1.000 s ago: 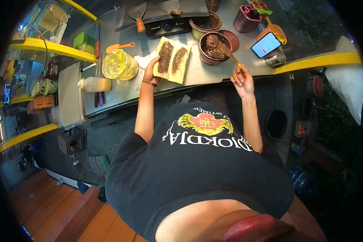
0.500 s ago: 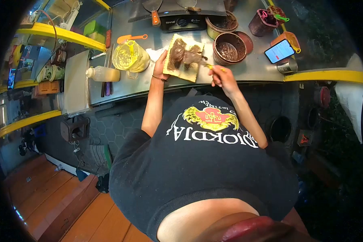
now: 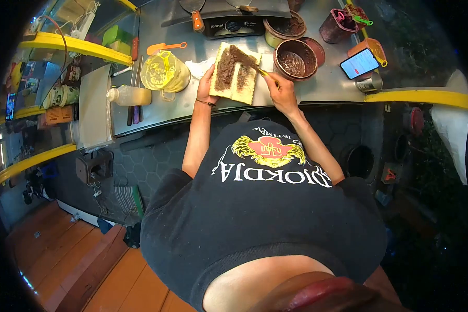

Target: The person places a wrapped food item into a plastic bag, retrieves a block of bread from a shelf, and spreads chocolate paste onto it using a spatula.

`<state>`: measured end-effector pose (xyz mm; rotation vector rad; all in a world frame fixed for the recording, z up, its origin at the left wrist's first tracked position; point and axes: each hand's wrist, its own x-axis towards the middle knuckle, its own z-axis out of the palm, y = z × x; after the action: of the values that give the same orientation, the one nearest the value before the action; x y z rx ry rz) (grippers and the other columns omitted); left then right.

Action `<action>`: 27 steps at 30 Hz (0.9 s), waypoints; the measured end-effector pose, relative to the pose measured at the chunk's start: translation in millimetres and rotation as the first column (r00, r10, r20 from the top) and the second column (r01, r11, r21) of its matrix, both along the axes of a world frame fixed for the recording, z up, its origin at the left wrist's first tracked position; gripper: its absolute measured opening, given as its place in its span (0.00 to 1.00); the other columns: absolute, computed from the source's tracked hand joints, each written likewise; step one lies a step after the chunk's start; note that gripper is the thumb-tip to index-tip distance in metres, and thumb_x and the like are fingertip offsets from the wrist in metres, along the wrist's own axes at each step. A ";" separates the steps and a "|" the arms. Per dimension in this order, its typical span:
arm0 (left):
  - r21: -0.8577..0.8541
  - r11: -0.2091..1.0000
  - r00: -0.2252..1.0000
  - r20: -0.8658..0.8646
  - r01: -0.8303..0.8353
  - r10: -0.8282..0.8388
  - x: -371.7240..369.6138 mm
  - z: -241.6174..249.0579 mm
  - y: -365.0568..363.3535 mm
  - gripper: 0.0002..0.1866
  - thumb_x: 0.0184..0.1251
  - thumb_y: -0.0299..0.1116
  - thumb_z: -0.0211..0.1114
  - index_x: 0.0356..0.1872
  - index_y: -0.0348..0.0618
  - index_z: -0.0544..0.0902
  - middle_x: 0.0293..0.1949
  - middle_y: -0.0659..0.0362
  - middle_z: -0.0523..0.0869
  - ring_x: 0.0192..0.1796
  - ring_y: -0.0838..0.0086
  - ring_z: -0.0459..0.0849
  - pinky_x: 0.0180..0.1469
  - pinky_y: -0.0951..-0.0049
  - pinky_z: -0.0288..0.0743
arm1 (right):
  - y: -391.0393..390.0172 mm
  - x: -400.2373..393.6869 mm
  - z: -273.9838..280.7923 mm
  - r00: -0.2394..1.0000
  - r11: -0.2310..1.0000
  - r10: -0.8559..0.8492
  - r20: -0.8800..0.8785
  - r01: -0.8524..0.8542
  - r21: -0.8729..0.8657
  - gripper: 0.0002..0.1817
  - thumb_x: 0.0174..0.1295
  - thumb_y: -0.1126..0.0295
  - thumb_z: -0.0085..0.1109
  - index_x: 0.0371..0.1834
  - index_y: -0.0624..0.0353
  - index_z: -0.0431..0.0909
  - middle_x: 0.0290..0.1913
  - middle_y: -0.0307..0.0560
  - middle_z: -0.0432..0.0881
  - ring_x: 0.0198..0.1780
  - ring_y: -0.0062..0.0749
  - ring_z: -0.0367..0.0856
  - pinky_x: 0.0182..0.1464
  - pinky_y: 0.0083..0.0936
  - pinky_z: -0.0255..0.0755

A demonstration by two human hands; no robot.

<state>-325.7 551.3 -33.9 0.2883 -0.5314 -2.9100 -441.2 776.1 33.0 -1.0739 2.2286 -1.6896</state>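
My left hand [image 3: 207,87] grips the left edge of a pale, crinkle-edged piece of bread [image 3: 247,97], raised and tilted above the counter. Dark brown spread [image 3: 225,73] coats it in two patches, with a pale strip between them and pale edges around. In my right hand [image 3: 283,94], closed fingers hold a spreading knife [image 3: 263,72] by its yellow handle. Its far end is smeared with brown spread and touches the upper part of the bread. Just right of the bread stands a brown tub [image 3: 295,61] with spread residue inside.
A stove [image 3: 234,27] stands behind the bread. To the left are a yellow-smeared jug [image 3: 166,73], a bottle [image 3: 130,96] and an orange scoop [image 3: 165,48]. A phone [image 3: 359,63], a metal can [image 3: 370,82] and another tub [image 3: 286,28] are to the right. The counter's front edge runs below my hands.
The knife's spread-covered end has moved up and left on the bread, and my right hand has shifted slightly left. The pale strip between the brown patches now shows clearly.
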 end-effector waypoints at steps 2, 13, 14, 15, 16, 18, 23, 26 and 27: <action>-0.012 1.000 1.000 0.004 -0.020 0.020 2.8 -0.2 3.0 0.23 0.78 0.42 0.43 0.65 0.39 0.69 0.58 0.51 0.79 0.58 0.64 0.80 0.61 0.62 0.74 | 6.3 6.1 4.2 0.994 0.977 0.093 0.050 -0.101 0.187 0.10 0.66 0.68 0.53 0.42 0.62 0.80 0.24 0.61 0.77 0.20 0.46 0.74 0.27 0.34 0.68; -0.196 0.973 0.990 0.050 -0.120 0.132 4.1 19.5 16.1 0.25 0.79 0.40 0.41 0.72 0.42 0.61 0.66 0.53 0.72 0.65 0.65 0.73 0.67 0.64 0.68 | 46.5 -7.0 41.5 0.923 0.891 0.354 0.152 -0.382 0.245 0.12 0.67 0.68 0.53 0.44 0.65 0.79 0.22 0.53 0.73 0.24 0.29 0.67 0.30 0.30 0.66; -0.192 0.973 0.989 0.050 -0.125 0.137 3.7 21.3 17.8 0.25 0.79 0.40 0.41 0.72 0.42 0.61 0.66 0.53 0.72 0.65 0.65 0.73 0.67 0.64 0.68 | 42.9 -13.5 41.5 0.941 0.918 0.300 0.154 -0.329 0.221 0.12 0.67 0.67 0.53 0.44 0.65 0.79 0.21 0.51 0.72 0.24 0.25 0.66 0.29 0.28 0.64; -0.206 0.970 0.990 0.039 -0.128 0.139 4.1 22.5 19.8 0.25 0.79 0.39 0.41 0.72 0.42 0.60 0.66 0.53 0.72 0.65 0.66 0.73 0.67 0.65 0.68 | 35.6 -17.6 39.3 0.953 0.939 0.248 0.172 -0.281 0.201 0.12 0.68 0.67 0.53 0.44 0.65 0.79 0.21 0.50 0.72 0.24 0.24 0.66 0.29 0.28 0.64; -0.219 0.967 0.990 0.029 -0.128 0.138 4.7 23.7 22.3 0.25 0.79 0.39 0.41 0.72 0.42 0.60 0.66 0.54 0.71 0.65 0.66 0.73 0.67 0.65 0.68 | 26.9 -20.3 37.7 0.963 0.957 0.193 0.190 -0.228 0.181 0.12 0.68 0.66 0.53 0.44 0.64 0.80 0.21 0.48 0.71 0.24 0.23 0.66 0.28 0.27 0.64; -0.217 0.967 0.989 0.030 -0.132 0.142 3.3 26.7 25.7 0.25 0.79 0.39 0.41 0.72 0.42 0.60 0.66 0.54 0.71 0.65 0.66 0.73 0.66 0.65 0.68 | 15.1 -28.3 35.4 0.966 0.948 0.182 0.184 -0.222 0.228 0.13 0.67 0.66 0.54 0.45 0.65 0.80 0.22 0.52 0.74 0.25 0.24 0.69 0.30 0.29 0.66; -0.200 0.967 0.986 0.023 -0.160 0.167 1.3 33.1 28.7 0.24 0.79 0.39 0.42 0.71 0.41 0.61 0.65 0.54 0.72 0.65 0.66 0.73 0.66 0.64 0.68 | 15.6 -26.1 34.1 0.855 0.810 0.479 0.200 -0.518 0.275 0.15 0.67 0.65 0.54 0.48 0.65 0.80 0.26 0.55 0.80 0.27 0.27 0.75 0.34 0.31 0.71; -0.112 0.981 0.987 0.017 -0.158 0.161 6.5 14.0 18.9 0.24 0.79 0.39 0.42 0.70 0.41 0.63 0.64 0.54 0.74 0.64 0.65 0.74 0.66 0.63 0.68 | 22.2 -19.9 33.7 0.743 0.696 0.509 0.434 -0.652 0.300 0.16 0.69 0.63 0.53 0.50 0.62 0.81 0.22 0.41 0.77 0.23 0.21 0.71 0.27 0.26 0.68; -0.084 0.981 0.984 0.017 -0.175 0.177 10.0 11.3 18.2 0.23 0.78 0.38 0.43 0.69 0.42 0.65 0.64 0.54 0.75 0.63 0.64 0.75 0.66 0.62 0.69 | 24.5 -19.7 27.2 0.744 0.736 0.499 0.444 -0.634 0.237 0.16 0.70 0.62 0.53 0.50 0.62 0.81 0.22 0.38 0.74 0.22 0.19 0.70 0.26 0.23 0.67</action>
<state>-315.7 569.5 -22.7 0.3415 -0.5962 -2.7096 -460.8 800.7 60.2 -1.0981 1.6418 -1.0292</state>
